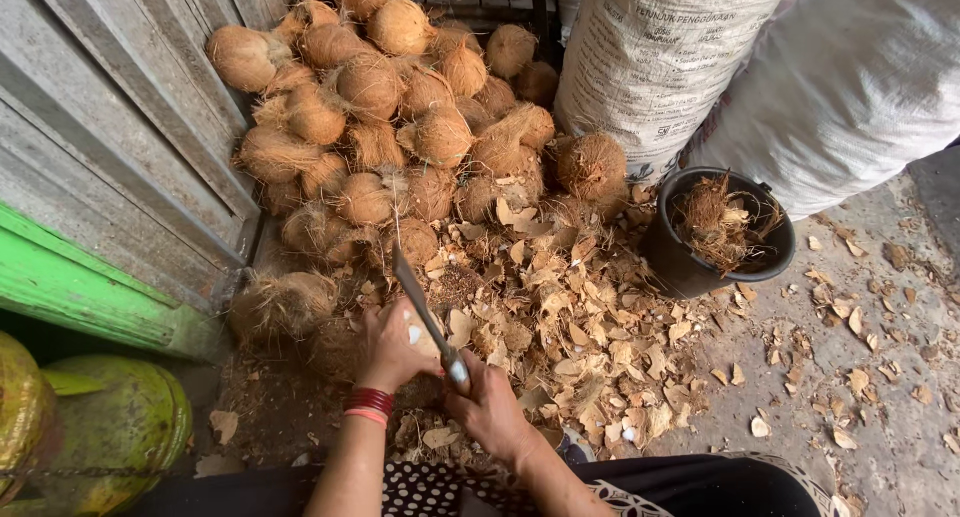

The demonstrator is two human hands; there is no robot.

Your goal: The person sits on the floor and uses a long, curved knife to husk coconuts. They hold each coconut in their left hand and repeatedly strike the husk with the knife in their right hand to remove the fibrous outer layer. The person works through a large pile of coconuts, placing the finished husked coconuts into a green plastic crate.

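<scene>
Right now I am chipping shell off a coconut that my left hand is gripping, fingers curled round it low on the floor. My right hand is closed tight on the handle of the knife, blade pointing to eleven o'clock. Shell chips are lying toward one o'clock. I judge the next chop needs my fingers kept clear.
</scene>
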